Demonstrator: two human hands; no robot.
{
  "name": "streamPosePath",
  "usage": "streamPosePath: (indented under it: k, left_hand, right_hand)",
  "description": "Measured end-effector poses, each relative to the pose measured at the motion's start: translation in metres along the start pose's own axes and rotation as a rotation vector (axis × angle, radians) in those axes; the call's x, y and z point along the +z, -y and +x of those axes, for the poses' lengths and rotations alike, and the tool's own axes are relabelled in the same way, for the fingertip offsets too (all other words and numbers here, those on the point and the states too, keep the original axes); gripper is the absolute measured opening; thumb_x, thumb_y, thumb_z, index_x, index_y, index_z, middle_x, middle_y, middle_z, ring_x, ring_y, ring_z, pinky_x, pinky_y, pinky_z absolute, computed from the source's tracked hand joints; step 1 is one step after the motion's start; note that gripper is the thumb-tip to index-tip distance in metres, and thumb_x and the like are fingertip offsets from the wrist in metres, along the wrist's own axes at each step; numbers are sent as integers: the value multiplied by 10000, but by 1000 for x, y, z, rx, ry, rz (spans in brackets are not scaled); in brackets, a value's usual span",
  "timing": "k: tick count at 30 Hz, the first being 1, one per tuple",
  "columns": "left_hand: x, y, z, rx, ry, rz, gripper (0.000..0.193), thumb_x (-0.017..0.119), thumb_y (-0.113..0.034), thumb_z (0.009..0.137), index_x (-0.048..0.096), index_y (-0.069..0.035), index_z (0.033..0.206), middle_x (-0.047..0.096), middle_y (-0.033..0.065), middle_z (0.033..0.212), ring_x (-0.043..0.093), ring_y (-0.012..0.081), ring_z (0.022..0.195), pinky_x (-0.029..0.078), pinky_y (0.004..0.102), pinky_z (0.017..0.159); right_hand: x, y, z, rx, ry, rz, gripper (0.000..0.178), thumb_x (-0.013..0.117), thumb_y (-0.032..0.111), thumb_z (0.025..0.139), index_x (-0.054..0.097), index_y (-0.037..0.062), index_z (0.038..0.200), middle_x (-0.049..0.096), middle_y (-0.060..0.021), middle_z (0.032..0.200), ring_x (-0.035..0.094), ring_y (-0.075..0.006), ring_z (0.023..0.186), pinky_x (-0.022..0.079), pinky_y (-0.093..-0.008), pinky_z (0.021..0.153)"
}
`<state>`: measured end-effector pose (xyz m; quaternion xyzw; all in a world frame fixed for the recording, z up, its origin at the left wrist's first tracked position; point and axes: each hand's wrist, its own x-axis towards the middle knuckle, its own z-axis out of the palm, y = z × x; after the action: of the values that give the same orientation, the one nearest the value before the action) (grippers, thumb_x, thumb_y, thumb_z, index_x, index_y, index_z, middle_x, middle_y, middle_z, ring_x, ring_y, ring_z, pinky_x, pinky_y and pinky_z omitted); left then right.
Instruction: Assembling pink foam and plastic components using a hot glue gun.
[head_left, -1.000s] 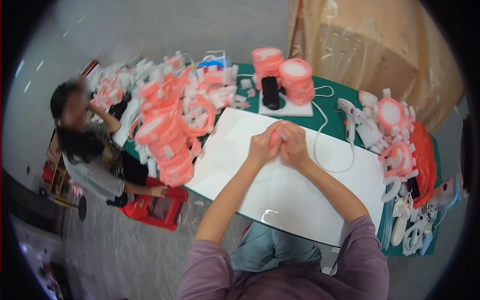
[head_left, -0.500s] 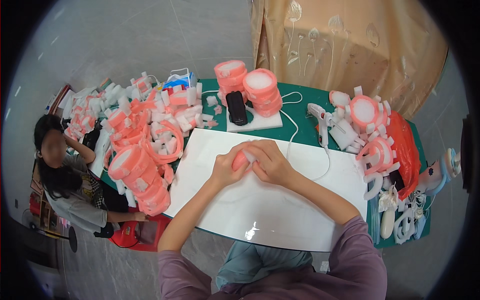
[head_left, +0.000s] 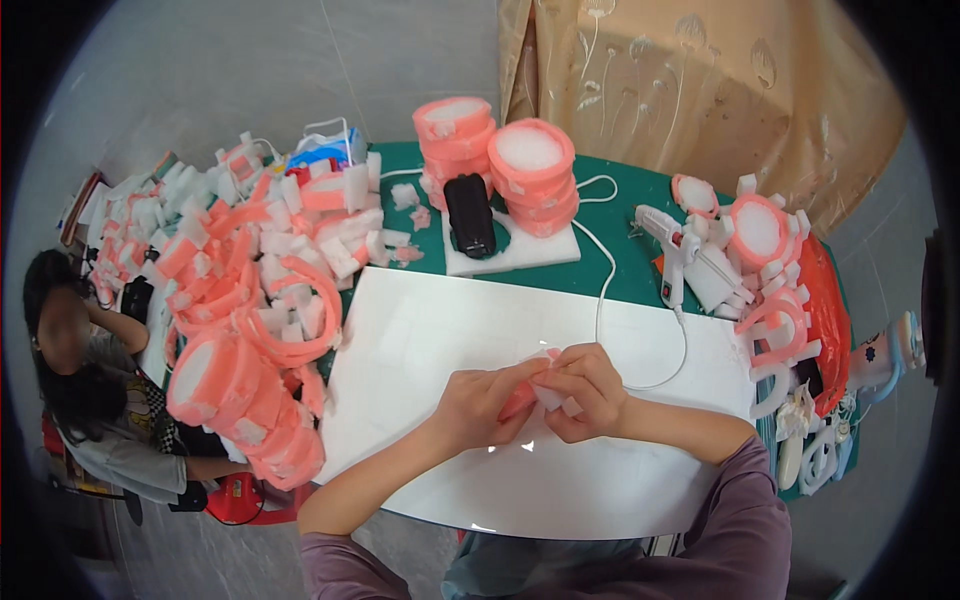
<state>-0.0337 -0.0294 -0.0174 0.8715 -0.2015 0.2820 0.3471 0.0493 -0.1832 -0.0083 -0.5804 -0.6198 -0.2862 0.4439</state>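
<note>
Both hands meet over the white board (head_left: 440,330) on the table. My left hand (head_left: 482,408) is closed round a pink foam piece (head_left: 516,403), mostly hidden by the fingers. Pinched in my right hand (head_left: 588,392) is a white foam piece (head_left: 549,398), up against the pink one; whether they are joined I cannot tell. Beyond the board, to the right, a white glue gun (head_left: 672,250) lies with its cable (head_left: 683,345) curving over the board. A black oblong object (head_left: 469,217) rests on a white foam slab (head_left: 555,250) behind the board.
Stacks of pink foam rings with white discs (head_left: 533,165) stand at the back. A heap of pink and white foam pieces (head_left: 290,240) fills the left side. More foam rings (head_left: 758,228) and a red plastic bag (head_left: 828,310) lie right. Another person (head_left: 110,400) sits at far left.
My hands have come nearer to me and a little to the right, with the foam still in them. The view has shifted slightly. More of the white piece shows between my fingers.
</note>
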Motion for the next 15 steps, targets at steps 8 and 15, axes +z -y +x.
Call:
streamPosePath:
  k: [8,15]
  left_hand:
    - [-9,5,1,15,-13,-47,464,625,-46,608,541,-55,1064,634,50,859,611,165,582,472,251,485]
    - [-18,4,-6,89,-8,55,453,640,-105,607,577,-87,1055,621,118,872,627,178,639,496,234,534]
  right_hand:
    - [-26,5,35,85,309,112,500,645,17,531,518,-68,1007,530,-139,879,528,-261,750,451,-319,666]
    - [-52,13,22,338,227,207,844,607,67,675,78,12,1330,513,-281,1038,541,-216,615,458,-329,615]
